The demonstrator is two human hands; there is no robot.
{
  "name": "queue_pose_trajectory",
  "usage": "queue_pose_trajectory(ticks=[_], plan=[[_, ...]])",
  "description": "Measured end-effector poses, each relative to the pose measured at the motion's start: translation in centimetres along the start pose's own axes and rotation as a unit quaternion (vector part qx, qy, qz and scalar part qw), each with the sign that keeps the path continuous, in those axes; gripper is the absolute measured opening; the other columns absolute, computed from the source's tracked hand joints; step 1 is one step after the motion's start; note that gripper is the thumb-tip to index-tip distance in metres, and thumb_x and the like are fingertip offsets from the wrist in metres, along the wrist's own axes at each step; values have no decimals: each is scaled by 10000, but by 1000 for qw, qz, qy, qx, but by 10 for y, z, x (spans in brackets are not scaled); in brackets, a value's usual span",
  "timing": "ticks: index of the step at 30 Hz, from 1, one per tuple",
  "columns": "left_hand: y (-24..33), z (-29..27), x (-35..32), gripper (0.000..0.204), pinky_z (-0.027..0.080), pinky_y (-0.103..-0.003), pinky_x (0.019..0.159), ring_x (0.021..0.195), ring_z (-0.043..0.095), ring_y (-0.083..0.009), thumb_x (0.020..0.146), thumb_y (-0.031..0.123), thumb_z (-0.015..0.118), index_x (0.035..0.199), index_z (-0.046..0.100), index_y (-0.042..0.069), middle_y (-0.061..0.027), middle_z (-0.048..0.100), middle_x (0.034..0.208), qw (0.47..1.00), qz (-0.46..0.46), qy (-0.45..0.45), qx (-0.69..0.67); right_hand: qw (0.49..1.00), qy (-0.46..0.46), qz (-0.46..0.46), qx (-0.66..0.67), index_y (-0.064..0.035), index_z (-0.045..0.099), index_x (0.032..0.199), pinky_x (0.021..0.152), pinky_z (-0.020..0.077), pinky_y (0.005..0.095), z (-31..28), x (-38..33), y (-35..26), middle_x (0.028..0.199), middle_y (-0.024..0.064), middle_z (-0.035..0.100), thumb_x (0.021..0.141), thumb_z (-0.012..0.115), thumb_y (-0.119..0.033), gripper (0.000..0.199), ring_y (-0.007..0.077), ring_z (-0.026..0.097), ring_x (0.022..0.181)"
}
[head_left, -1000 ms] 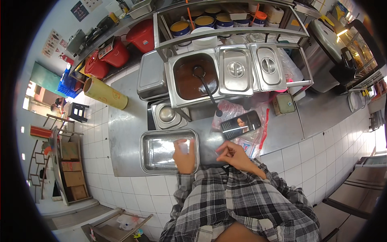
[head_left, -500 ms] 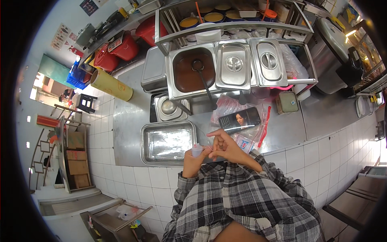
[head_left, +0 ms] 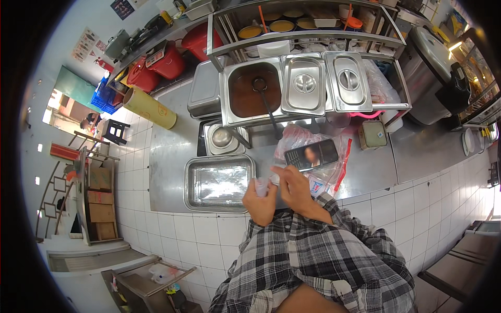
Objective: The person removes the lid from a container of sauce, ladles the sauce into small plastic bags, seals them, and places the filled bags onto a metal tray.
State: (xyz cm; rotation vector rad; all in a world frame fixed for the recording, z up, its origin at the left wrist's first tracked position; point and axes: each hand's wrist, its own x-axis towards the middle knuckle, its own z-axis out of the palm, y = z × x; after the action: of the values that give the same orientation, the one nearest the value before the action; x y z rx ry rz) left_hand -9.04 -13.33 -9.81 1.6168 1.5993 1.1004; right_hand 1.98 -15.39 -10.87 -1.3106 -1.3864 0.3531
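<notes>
Counter: a stainless steel worktop (head_left: pixel 172 156) on a white-tiled front, with the person standing at its near edge.
Food wells: a raised rack holds an open pan of brown sauce (head_left: pixel 250 94) with a ladle (head_left: pixel 266 104) standing in it, and two lidded pans (head_left: pixel 305 83) to its right.
Tray: an empty rectangular steel tray (head_left: pixel 219 182) lies just left of the hands, near the counter edge.
Bag pile: clear plastic bags (head_left: pixel 297 138) lie crumpled behind the hands, with a phone (head_left: pixel 312 154) resting on top of them.
Left hand: the left hand (head_left: pixel 260 201) is curled closed around a small clear plastic bag (head_left: pixel 261 187), held upright above the counter edge, beside the tray's right rim.
Right hand: the right hand (head_left: pixel 295 188) has its fingertips pinched at the top of the same bag; how tightly I cannot tell.
Risk, slip: the thin film looks slippery, so a loose pinch could let the bag drop over the near edge to the floor.
Risk, tear: pulling the mouth apart too hard could split the film.
Risk, phone: an elbow or sleeve dragging the pile could slide the phone off.
</notes>
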Motion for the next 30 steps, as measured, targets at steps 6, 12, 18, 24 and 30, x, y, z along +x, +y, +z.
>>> queue_pose_trajectory(ticks=[6, 12, 18, 24, 30], plan=[[9, -15, 23, 257, 472, -342, 560, 575, 595, -207, 729, 185, 731, 777, 557, 2, -122, 608, 639, 999, -14, -22, 26, 994, -31, -86, -67, -118, 563, 1212, 682, 531, 369, -1, 0, 3, 891, 93, 599, 767, 554, 93, 493, 279, 600, 869], [78, -79, 53, 150, 364, -229, 507, 576, 465, -62, 853, 129, 634, 952, 646, 17, 2, 564, 691, 950, -24, -263, -164, 975, -139, 152, 82, -102, 454, 1271, 704, 556, 351, -13, -4, 7, 1079, 141, 649, 824, 563, 54, 486, 261, 648, 908], [124, -135, 64, 130, 325, -205, 504, 572, 418, -63, 881, 176, 552, 805, 527, 73, 20, 391, 613, 794, 558, 8, -242, 898, -276, 275, 206, -106, 331, 1332, 759, 563, 336, -17, -20, 0, 1141, 150, 646, 833, 628, 9, 592, 249, 666, 951], [91, -152, 41, 115, 354, -222, 531, 605, 450, -90, 844, 168, 591, 865, 541, 67, -1, 427, 672, 835, 526, -89, -132, 887, -297, 296, 196, -110, 306, 1356, 787, 554, 275, -19, -18, -7, 1173, 157, 628, 829, 617, 43, 631, 228, 672, 953], [71, -143, 25, 171, 383, -239, 558, 639, 481, -116, 808, 160, 630, 925, 556, 61, -22, 464, 730, 853, 497, -118, -109, 891, -305, 276, 192, -115, 310, 1353, 790, 554, 300, -14, -21, 4, 1165, 158, 628, 831, 635, 10, 628, 249, 640, 1024]])
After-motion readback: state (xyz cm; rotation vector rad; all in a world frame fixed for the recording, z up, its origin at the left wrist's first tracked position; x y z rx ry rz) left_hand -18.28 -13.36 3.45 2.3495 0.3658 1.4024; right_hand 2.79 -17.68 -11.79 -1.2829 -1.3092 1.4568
